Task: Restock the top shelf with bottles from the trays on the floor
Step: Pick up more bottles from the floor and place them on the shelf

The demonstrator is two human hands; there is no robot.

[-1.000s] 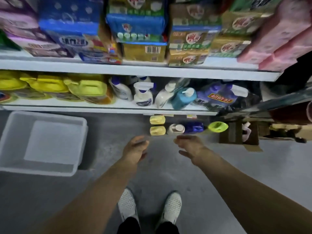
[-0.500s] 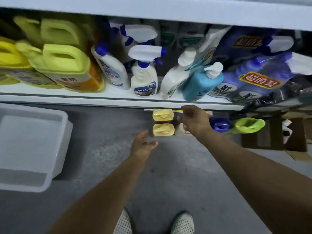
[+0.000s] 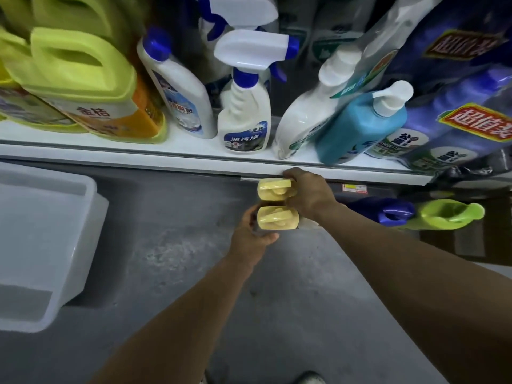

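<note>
Head view: two pale yellow bottles are seen from above on the grey floor (image 3: 171, 245), just below the front edge of the white shelf (image 3: 194, 162). The upper yellow bottle (image 3: 273, 188) lies nearest that edge, and the lower yellow bottle (image 3: 277, 221) sits directly beside it, on the side away from the shelf. The right hand (image 3: 309, 195) is curled over the right side of the upper yellow bottle, with fingers wrapped across its top towards the shelf edge. The left hand (image 3: 250, 236) is cupped against the left and near side of the lower yellow bottle, thumb under its near edge; how firmly it is held cannot be told. To the right of the two bottles, under the same shelf edge, a dark blue bottle (image 3: 388, 213) and a green bottle (image 3: 446, 214) are lying close together. On the shelf, yellow-green jugs (image 3: 80, 76), a white spray bottle (image 3: 246, 115) and a teal pump bottle (image 3: 360, 126) are standing. Left of the bottles, well apart from them, a translucent tray (image 3: 80, 206) rests on the floor.
</note>
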